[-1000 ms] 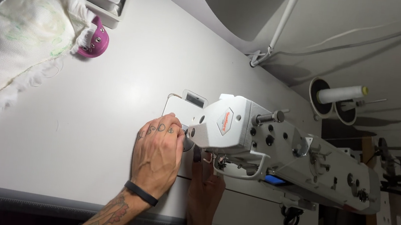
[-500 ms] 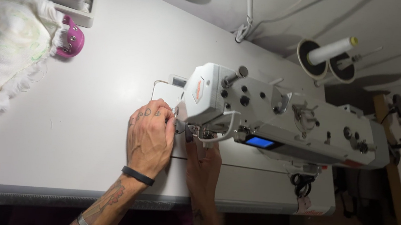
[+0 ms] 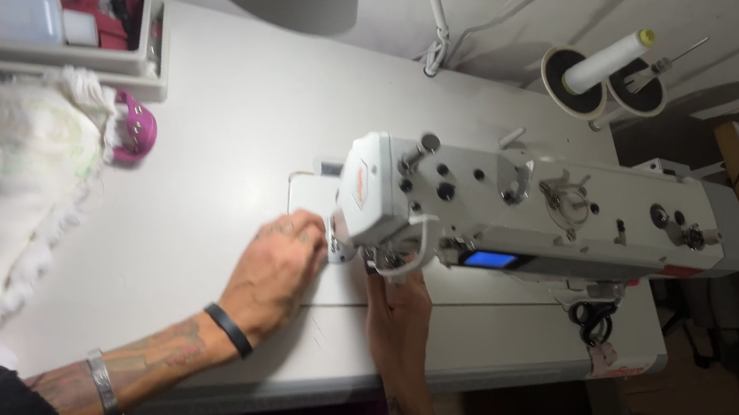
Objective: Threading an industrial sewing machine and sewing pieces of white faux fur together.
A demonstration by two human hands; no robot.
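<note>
At the far left, a heap of white frayed fabric lies over the table's edge, touching a round magenta object beside it. Above these sits a grey tray holding a translucent plastic jug and something red; I cannot make out the rest of its contents.

The white table carries my left hand, palm down on the surface, fingers together and bent, their tips at the needle end of the machine. I cannot tell whether they pinch anything there. A dark band sits at that wrist and a metal bracelet further up the forearm.

My right hand lies flat just right of it, reaching under the head of the sewing machine; its fingertips are hidden beneath the head, so their grip is undetermined.

The machine is white, lying lengthwise to the right, with a small blue display on its near face. Behind it, a stand holds a cone of white thread, well apart from both hands.
</note>
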